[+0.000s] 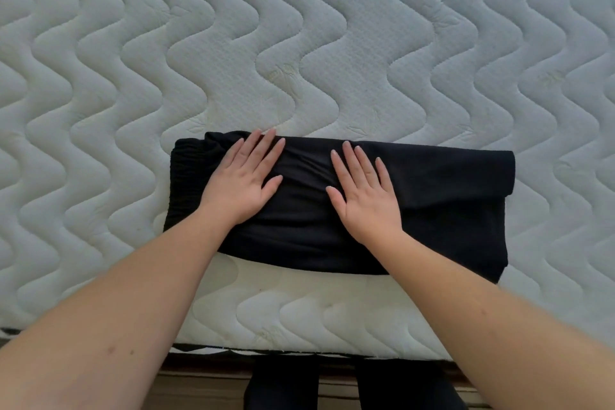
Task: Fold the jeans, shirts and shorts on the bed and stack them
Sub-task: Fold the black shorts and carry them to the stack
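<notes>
Hands flat, both of them, on one black garment [432, 203] that lies near the front edge of the bed [332, 43], folded into a long band running left to right. The left hand [243, 176] presses near the ribbed, elastic-looking end, which makes me take it for a pair of shorts, though I cannot be sure; the right hand [364, 196] presses close to the middle. Neither hand grips anything: the fingers are straight and slightly spread, palms down on the cloth, smoothing or holding it in place. Between the two hands a few creases run diagonally, and the right end looks thicker, with a rolled upper corner. No other clothes and no stack are visible on the quilted mattress from here, so I judge this to be one fold among several to be done. What could go wrong is mostly about that slack. If the next fold is made over the creases they will be trapped inside and the bundle will sit lumpy in a stack. The fabric looks thin and slippery, so lifting one end without pinning the other could let the layers slide apart. It also sits close to the edge, where a careless pull toward the body might drag it off.
</notes>
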Tool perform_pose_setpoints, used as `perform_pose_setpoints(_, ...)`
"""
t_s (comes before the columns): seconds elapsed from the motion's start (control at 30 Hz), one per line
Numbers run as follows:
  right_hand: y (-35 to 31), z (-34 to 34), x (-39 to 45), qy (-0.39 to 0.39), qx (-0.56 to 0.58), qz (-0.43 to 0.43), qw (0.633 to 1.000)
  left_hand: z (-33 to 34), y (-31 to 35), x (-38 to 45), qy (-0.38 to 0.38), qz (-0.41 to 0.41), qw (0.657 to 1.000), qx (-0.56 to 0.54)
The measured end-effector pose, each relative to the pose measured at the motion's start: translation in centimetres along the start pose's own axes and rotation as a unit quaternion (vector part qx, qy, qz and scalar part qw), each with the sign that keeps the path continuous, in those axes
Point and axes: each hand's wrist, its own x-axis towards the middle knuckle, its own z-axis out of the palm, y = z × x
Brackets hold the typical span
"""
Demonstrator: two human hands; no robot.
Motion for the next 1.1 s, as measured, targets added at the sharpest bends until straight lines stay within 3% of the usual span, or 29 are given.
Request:
perform_pose_setpoints(0.23,7.0,-1.2,-5.0,-0.034,-0.005,0.017,0.999,-2.6,4.2,-0.2,0.014,-0.05,0.998,-0.018)
perform_pose_setpoints(0.33,9.6,-1.8,-7.3,0.01,0.073,0.109,0.991,-3.4,9.9,0.8,0.052,0.002,0.998,-0.045)
perform_pose_setpoints(0.37,10.7,-2.1,-8.0,0.039,0.114,0.182,0.976,-3.5,12.0,1.3,0.057,0.028,0.997,-0.05)
perform_pose_setpoints(0.43,13.2,-2.6,-9.0,0.082,0.197,0.36,0.908,-3.4,16.2,2.1,0.051,0.074,0.995,-0.051)
perform_pose_setpoints(0.5,15.7,-3.2,-9.1,0.071,0.274,0.498,0.82,-2.7,19.2,2.3,0.029,0.096,0.994,-0.041)
perform_pose_setpoints(0.53,16.9,-3.4,-9.1,0.052,0.295,0.527,0.795,-2.2,20.0,2.2,0.018,0.093,0.995,-0.036)
perform_pose_setpoints(0.7,19.2,-4.4,-8.2,0.026,0.418,0.471,0.777,-0.4,19.7,0.4,0.029,0.086,0.996,-0.009)
perform_pose_setpoints(0.87,19.2,-5.2,-6.9,-0.041,0.411,0.466,0.782,0.6,17.6,-1.7,0.032,0.094,0.995,0.007)
perform_pose_setpoints(0.97,19.4,-4.7,-6.8,-0.084,0.369,0.418,0.826,0.7,17.5,-1.8,0.022,0.089,0.996,0.017)
perform_pose_setpoints(1.1,19.4,-3.9,-8.0,-0.016,0.354,0.337,0.872,0.4,18.6,-0.9,0.02,0.078,0.996,0.025)
